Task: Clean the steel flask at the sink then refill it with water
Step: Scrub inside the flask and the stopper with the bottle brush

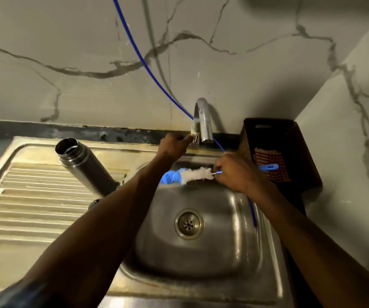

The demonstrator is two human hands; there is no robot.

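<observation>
Steel flask (83, 165), uncapped, stands on the sink (241, 254) drainboard, left of centre frame. Left hand (174, 144) pinches the tap (202, 121) handle at upper centre. Right hand (234, 172) grips the bottle brush (192, 175) wire, bristles over the basin. Dark basket (290, 138) at right.

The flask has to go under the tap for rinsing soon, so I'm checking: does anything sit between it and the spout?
Yes. The left hand at the tap handle and its forearm cross the path from the flask, and the right hand holds the bottle brush below the spout.
</observation>
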